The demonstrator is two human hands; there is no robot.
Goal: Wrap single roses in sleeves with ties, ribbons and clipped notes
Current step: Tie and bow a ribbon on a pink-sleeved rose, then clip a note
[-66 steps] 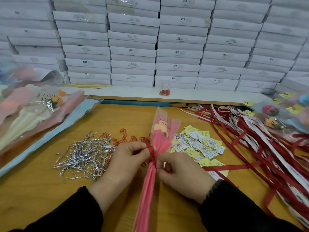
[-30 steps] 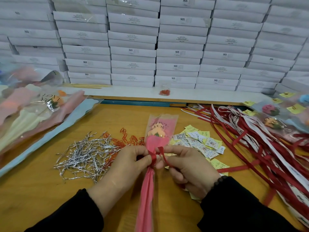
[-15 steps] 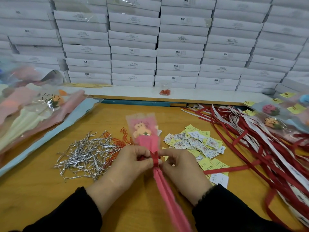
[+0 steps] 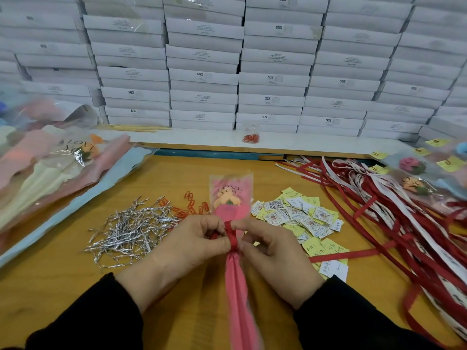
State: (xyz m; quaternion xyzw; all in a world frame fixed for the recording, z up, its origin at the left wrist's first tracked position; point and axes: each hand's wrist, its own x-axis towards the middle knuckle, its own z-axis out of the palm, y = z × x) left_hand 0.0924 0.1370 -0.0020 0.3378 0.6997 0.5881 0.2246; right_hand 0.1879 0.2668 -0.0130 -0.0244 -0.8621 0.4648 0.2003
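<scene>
Sleeve [image 4: 231, 198] top has swung back upright between both hands.

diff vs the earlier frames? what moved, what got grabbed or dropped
The sleeved rose swung: its top went left then back upright, its tail now runs toward the person. Both hands, left hand and right hand, keep pinching the red ribbon at its neck. Twist ties, notes unchanged.

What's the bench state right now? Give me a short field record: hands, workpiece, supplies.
left hand: pinches the red ribbon at the sleeve neck
right hand: pinches the same ribbon from the other side
workpiece: pink sleeved rose, ribbon wrapped round its neck
left of it: silver twist ties, orange paper clips
right of it: note slips, loose ribbons
far right: finished roses with yellow notes
</scene>
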